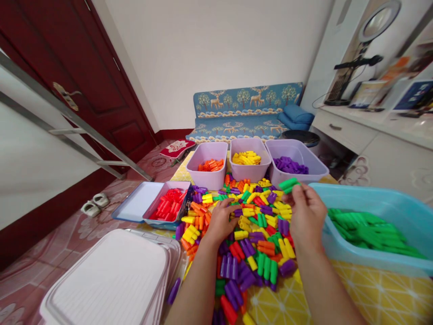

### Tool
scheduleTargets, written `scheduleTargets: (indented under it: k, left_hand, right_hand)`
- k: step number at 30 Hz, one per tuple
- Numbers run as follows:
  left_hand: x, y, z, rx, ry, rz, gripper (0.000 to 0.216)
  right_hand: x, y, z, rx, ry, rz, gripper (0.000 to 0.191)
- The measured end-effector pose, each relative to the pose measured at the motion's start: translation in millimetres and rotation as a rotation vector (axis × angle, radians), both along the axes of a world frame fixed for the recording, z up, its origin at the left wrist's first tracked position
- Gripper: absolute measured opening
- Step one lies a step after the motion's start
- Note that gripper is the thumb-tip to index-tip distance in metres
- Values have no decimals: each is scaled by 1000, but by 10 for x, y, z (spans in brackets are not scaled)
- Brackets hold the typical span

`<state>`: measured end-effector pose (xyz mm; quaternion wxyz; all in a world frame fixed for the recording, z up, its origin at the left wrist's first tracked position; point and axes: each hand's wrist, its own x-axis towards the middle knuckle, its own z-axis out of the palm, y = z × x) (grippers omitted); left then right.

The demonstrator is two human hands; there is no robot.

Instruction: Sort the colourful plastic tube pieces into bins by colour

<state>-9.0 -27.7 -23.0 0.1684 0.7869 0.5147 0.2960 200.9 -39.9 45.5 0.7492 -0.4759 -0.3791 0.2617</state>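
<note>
A heap of small plastic tube pieces in red, orange, yellow, green and purple covers the middle of the table. My left hand rests on the heap, fingers curled down over the pieces near a green one. My right hand is lifted above the heap's right side and pinches a green piece between its fingertips, close to the rim of the light blue tub that holds several green pieces.
Three lilac bins stand at the far edge: orange pieces, yellow pieces, purple pieces. A blue box with red pieces and its open lid sit left. White lids lie near left. A door, ladder, sofa and desk surround the table.
</note>
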Motion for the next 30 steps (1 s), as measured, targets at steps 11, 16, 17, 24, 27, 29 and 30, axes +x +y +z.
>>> scheduleTargets:
  k: [11,16,17,24,27,29,30]
  left_hand:
    - [37,53,-44,61,-54,32,22]
    - [13,69,-32,120,-231,-3,20]
    - [13,62,-19,125,-252,-19,20]
    - [101,8,93,167,-310,6,24]
    - [77,20,111,190,-360,12,26]
    - [18,34,109,208,-399,57,29]
    - [-15,41,106,213,-415,91,30]
  right_hand:
    - [-92,63,-207,-227,-97,303,37]
    - [-356,70,-395,-253,-795,434,35]
    - [-376,66,-407,-250,-853,433,33]
    - [-431,6,-357,-145,-711,303,24]
    - [-429,-33,-297,-64,-683,213,23]
    - [-364,-35,-260,-53,-635,116,23]
    - [-315,-27,-249,-59,-598,60,24]
